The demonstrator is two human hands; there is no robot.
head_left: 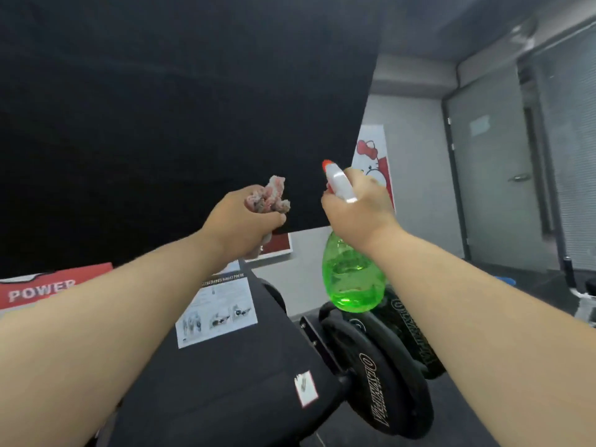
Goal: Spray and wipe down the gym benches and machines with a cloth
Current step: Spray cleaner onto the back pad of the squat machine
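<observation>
Green and see-through, the spray bottle (353, 279) hung below your right hand (358, 211), whose fingers were wrapped round its neck just under the white trigger head (338, 183). That grip let the body dangle freely while the orange nozzle pointed up and away from you, toward the big black panel (161, 108) ahead. I could not tell whether a finger was actually on the trigger. Some liquid sat in the lower part of the bottle, so you likely had enough to go on with.

Your left hand (245, 217) was raised just beside it, fingers clamped on a bunched pinkish cloth (269, 195). Holding it balled up and level with the nozzle looked like readiness to wipe as soon as the spray landed.

The machine's black pad (225, 382) lay lower down, between your forearms, with an instruction sticker (219, 311) at its far end. Black weight plates (380, 366) stood just to its right, under the bottle. A red banner (48, 285) (the word POWER was readable) sat at the left, a cartoon poster (371, 146) behind your right hand, and a glass door (490, 188) farther right.

My guess was that you were at the spraying step, with neither hand touching the pad.
</observation>
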